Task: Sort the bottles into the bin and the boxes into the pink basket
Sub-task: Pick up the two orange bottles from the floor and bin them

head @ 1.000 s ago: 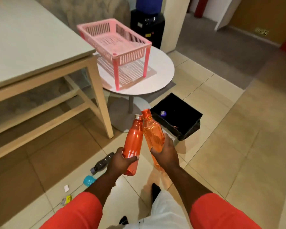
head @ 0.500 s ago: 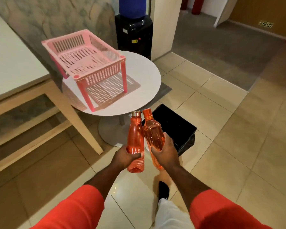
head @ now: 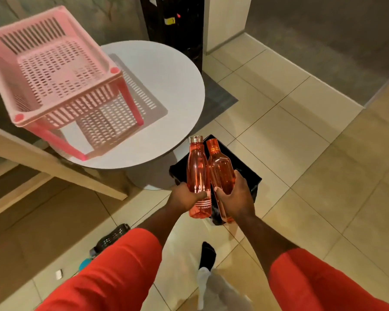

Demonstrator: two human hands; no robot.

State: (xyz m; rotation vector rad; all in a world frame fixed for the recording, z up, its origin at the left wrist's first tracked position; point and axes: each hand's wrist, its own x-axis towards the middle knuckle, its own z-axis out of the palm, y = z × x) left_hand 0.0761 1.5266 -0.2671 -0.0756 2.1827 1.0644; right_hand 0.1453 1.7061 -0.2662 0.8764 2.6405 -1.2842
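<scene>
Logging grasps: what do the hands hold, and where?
Left hand grips the steel-capped bottle around its lower body; right hand grips the orange-capped bottle likewise.

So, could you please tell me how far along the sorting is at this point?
Little looks finished: the pink basket on the round table holds no boxes. In hand: the left hand grips a red bottle and the right hand an orange bottle, both over the black bin, not yet released. Left: a dark bottle lies on the floor.
</scene>
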